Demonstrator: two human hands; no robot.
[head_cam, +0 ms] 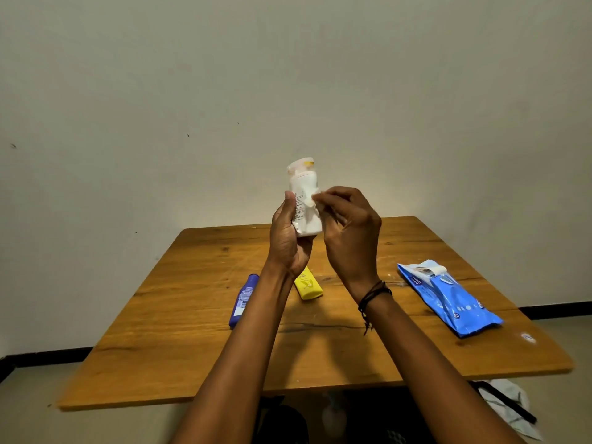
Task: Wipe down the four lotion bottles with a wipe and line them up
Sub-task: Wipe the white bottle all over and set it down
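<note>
I observe the left hand (pixel 288 241) curled round the lower half of a white plastic lotion bottle with a clear cap and a yellow top (pixel 303 185). It holds the bottle upright in the air above the far edge of the brown wooden desk (pixel 192 331). I judge the low grip is chosen so that the upper body and label stay bare for cleaning.

The right hand (pixel 349 229) pinches a small white damp wipe (pixel 310 204) between thumb and fingertips and presses it to the right side of the bottle. Neither hand is spread. Each one holds its own item.

A dark blue plastic bottle (pixel 244 299) lies on its side on the desk, left of the middle. A yellow plastic bottle (pixel 308 286) lies flat just right of it, partly hidden by the left wrist. Both point roughly toward the far edge and are not set in a row. I take them as awaiting treatment, though I cannot confirm it. A fourth bottle is not visible to me.

A blue soft pack of wipes (pixel 448 298) lies flat near the right edge with its flap lifted, within reach of the right hand.

Assessment: wiping of the first visible bottle is in hand, and lining up has not begun.
</note>
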